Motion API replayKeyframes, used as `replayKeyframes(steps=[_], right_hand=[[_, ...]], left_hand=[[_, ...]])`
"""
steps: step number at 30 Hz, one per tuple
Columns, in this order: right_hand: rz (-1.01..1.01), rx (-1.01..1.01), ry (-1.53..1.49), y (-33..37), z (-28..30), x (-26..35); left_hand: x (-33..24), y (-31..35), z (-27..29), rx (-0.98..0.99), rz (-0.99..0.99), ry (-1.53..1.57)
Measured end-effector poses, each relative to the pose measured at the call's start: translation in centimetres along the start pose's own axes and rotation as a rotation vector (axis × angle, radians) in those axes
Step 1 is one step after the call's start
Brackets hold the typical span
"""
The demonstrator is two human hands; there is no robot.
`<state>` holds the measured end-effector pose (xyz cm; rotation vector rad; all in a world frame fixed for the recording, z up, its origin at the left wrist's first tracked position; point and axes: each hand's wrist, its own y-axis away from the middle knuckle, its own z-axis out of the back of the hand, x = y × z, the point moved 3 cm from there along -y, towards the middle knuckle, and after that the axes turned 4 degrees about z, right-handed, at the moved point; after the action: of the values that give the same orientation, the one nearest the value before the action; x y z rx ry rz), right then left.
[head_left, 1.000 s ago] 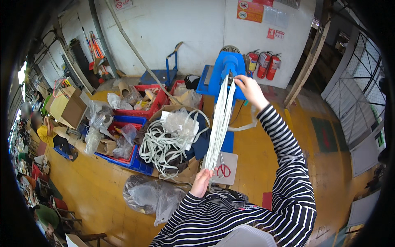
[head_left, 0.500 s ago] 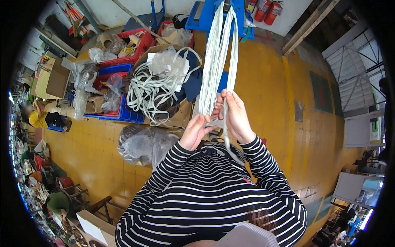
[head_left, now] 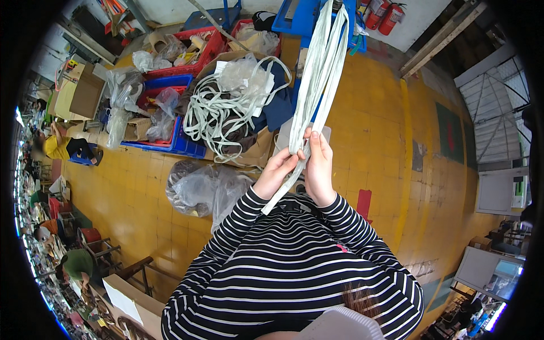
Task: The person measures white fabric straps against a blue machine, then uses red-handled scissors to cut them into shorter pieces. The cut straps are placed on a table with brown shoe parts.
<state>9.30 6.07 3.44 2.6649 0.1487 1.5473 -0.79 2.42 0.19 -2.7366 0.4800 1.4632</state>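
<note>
Yellow floor [head_left: 371, 113] is spreading around you; your left hand [head_left: 275, 176] and right hand [head_left: 319, 171] are pinching the pale strap bundle [head_left: 313, 82], which is stretching between you and the blue machine [head_left: 306, 25].

Pale straps [head_left: 309, 85] in both hands [head_left: 319, 174]

You have a bundle of pale, flat straps [head_left: 309, 79] stretched lengthwise toward you, one loose end [head_left: 281, 195] hanging below.
</note>
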Motion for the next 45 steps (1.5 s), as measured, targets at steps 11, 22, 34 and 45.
replayKeyframes(steps=[11, 22, 34, 45], right_hand=[[-0.132, 0.152, 0.104, -0.6, 0.1, 2.4], [-0.13, 0.455, 0.105, -1.1, -1.2, 2.1], [-0.013, 0.294, 0.715, -0.4, 1.2, 1.4], [0.361, 0.415, 0.875, -1.9, 5.4, 0.0]], left_hand=[[0.0, -0.9, 0.0, -0.015, -0.068, -0.167], [-3.4, 2.9, -2.5, -0.136, -0.485, -1.362], [-13.0, -12.7, -2.1, 0.048, 0.017, -0.212], [-14.0, -21.0, -6.9, 0.337, 0.137, 0.412]])
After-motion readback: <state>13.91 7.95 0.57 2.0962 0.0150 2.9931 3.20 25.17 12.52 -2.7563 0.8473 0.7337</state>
